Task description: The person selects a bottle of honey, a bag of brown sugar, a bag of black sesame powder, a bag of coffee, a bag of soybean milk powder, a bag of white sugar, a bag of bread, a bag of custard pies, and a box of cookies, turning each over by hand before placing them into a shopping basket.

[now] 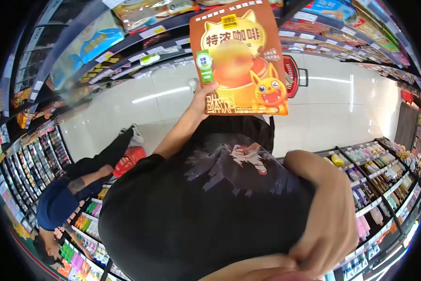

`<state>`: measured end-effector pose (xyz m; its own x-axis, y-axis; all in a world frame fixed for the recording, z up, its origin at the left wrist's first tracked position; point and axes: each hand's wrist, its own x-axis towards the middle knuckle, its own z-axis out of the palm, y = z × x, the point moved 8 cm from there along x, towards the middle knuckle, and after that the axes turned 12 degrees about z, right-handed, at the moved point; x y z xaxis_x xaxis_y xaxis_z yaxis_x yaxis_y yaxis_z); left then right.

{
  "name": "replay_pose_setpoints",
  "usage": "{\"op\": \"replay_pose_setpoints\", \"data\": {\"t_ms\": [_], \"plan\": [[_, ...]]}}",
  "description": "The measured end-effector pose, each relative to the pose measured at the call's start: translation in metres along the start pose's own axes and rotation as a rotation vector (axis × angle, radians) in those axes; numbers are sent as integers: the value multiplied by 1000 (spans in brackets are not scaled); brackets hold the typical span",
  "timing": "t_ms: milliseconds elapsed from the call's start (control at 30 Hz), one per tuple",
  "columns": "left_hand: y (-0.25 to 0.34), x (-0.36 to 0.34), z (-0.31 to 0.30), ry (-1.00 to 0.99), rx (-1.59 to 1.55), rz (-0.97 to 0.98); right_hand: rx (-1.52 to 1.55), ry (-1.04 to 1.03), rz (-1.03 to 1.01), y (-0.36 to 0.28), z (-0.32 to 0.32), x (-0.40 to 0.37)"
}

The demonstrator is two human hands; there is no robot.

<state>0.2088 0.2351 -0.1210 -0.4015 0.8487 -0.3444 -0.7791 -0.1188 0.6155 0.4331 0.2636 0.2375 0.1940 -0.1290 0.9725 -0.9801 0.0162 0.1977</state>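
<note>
A brown and yellow coffee pouch (pixel 238 61) with an orange cartoon cat is held up in front of my body. My left hand (pixel 206 93) grips its lower left edge, with the thumb on the front and the other fingers hidden behind. My right arm is bent back towards me. Close to my chin, my right hand (pixel 320 246) looks curled, but it is blurred and its fingertips cannot be made out. My black shirt fills the middle of the view.
A red shopping basket (pixel 291 77) with a dark handle shows behind the pouch. Shelves of packaged food (pixel 149 30) run along the front. At left, a person in dark blue (pixel 58 203) with a red basket (pixel 129 161) is beside other shelves. Product racks (pixel 376 178) line the right.
</note>
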Motion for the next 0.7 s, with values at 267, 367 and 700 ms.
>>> {"op": "replay_pose_setpoints", "data": {"t_ms": [267, 367, 700], "plan": [[-72, 13, -16, 129, -190, -266, -200, 894, 2052, -27, -104, -341], [-89, 37, -31, 43, 33, -370, 72, 1308, 2248, -39, -67, -398], [-210, 61, -84, 56, 303, -740, 499, 1792, 2470, -145, -11, -555]]}}
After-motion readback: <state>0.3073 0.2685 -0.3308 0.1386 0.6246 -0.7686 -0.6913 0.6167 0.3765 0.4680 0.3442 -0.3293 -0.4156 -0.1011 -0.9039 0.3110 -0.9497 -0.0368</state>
